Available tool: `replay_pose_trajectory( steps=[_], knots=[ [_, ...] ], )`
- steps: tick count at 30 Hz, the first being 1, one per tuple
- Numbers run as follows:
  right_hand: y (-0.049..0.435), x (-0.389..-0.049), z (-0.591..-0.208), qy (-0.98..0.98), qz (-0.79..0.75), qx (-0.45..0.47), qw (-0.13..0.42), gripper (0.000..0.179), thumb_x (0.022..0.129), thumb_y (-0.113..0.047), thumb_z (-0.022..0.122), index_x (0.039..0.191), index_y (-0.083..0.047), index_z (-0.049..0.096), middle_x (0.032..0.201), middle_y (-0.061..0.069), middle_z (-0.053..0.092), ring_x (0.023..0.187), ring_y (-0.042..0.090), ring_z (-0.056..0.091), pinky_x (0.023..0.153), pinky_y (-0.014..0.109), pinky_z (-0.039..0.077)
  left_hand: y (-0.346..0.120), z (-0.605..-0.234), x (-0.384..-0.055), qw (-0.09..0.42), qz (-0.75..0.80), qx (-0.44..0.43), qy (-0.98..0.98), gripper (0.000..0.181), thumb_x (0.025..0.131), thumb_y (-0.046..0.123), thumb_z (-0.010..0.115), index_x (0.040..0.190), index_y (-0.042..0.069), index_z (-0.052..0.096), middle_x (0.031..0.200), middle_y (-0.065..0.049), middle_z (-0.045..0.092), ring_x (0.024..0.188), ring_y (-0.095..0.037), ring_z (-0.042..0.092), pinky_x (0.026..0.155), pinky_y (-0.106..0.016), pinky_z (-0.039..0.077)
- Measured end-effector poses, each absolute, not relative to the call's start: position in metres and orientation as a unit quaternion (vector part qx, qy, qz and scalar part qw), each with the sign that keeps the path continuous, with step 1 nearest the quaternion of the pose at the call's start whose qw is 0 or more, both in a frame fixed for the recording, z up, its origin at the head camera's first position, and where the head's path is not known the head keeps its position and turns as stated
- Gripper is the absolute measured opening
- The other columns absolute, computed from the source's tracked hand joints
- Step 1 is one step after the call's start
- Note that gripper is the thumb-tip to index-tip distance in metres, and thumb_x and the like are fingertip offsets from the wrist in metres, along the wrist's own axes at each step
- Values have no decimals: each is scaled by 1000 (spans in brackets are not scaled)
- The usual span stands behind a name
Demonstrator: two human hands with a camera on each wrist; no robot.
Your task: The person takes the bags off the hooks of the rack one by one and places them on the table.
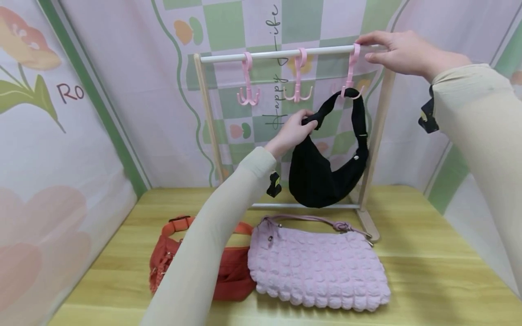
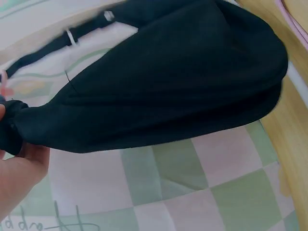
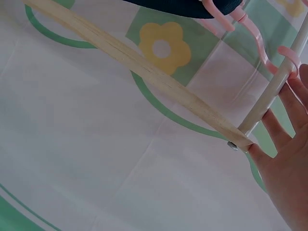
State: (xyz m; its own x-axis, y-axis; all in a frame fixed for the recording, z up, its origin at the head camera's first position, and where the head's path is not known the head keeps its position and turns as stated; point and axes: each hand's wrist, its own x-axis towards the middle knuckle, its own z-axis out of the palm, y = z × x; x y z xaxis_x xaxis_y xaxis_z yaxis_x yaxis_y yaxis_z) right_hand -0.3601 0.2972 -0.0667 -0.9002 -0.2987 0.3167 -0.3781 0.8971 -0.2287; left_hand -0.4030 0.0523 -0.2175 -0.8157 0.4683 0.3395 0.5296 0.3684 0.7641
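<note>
A black shoulder bag [image 1: 311, 174] hangs by its strap from the right-hand pink hook [image 1: 351, 68]. My left hand [image 1: 291, 132] grips the bunched left end of that strap, and in the left wrist view the bag body [image 2: 173, 82] stretches away from the fingers. Up at the rack's white rail [image 1: 275, 55], my right hand [image 1: 408, 53] rests beside the hook, its forefinger touching the hook's top. The right wrist view shows its fingers [image 3: 284, 103] spread fairly straight along the rail; the thumb's contact is unclear.
Two more pink hooks, one at the left [image 1: 248, 81] and one in the middle [image 1: 299, 77], hang on the rail. A pink puffy handbag [image 1: 318, 265] and a red waist bag [image 1: 234, 276] lie on the wooden table [image 1: 432, 271] below. The rack's wooden post [image 1: 377, 136] stands right of the black bag.
</note>
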Motion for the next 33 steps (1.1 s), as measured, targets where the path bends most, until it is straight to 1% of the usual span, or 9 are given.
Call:
replay_pose_trajectory(
  steps=[3,6,8,11,16,21,25,29,33],
  knots=[
    [298,-361,-66,-964,143,175,137,53,101,-29,37,151,-21,22,154,24,21,134,56,18,100,77,12,53,-214,-401,31,-477,-315,-820,32,100,24,48,129,10,48,99,-10,61,87,-15,55,76,-20,44],
    [298,-361,-66,-966,138,171,136,53,101,-30,37,151,-22,21,153,25,21,134,56,17,100,77,13,54,-210,-399,24,-483,-322,-814,29,100,25,48,125,11,50,94,-6,62,85,-14,58,74,-19,45],
    [298,-361,-66,-967,134,169,137,53,101,-30,37,151,-23,21,153,26,21,133,57,18,100,78,13,55,-207,-398,16,-490,-322,-810,27,100,25,48,122,10,50,90,-5,63,88,-16,61,75,-19,45],
    [298,-361,-66,-967,132,167,138,53,101,-32,36,151,-24,21,153,27,21,134,57,17,100,77,13,57,-202,-395,0,-501,-317,-805,24,100,23,48,120,10,50,91,-5,64,91,-16,64,80,-19,44],
    [299,-362,-66,-967,135,168,135,53,101,-32,36,151,-24,21,153,26,21,134,56,17,100,77,13,59,-196,-392,-8,-501,-313,-807,24,100,22,47,121,10,48,95,-6,64,87,-13,63,83,-19,43],
    [299,-363,-67,-967,139,169,134,53,101,-32,37,151,-23,21,153,25,22,134,56,17,99,78,14,61,-190,-389,-3,-504,-315,-804,24,100,20,46,121,8,49,97,-8,65,84,-13,63,78,-19,46],
    [300,-364,-68,-966,138,172,136,53,101,-31,37,151,-22,21,153,25,22,134,57,18,99,78,14,64,-183,-386,7,-512,-322,-796,23,100,18,46,120,7,50,93,-10,66,81,-14,63,76,-18,47],
    [299,-364,-67,-965,135,174,139,53,101,-31,36,151,-22,21,153,25,22,134,57,18,99,78,14,66,-175,-384,15,-522,-319,-791,22,100,18,47,119,8,51,89,-9,64,78,-14,61,75,-17,46],
    [299,-363,-67,-965,135,174,139,53,101,-32,37,151,-23,22,153,25,23,134,57,18,99,77,14,67,-169,-383,17,-543,-318,-777,22,100,15,47,119,6,51,93,-9,63,80,-17,63,74,-17,48]
  ],
)
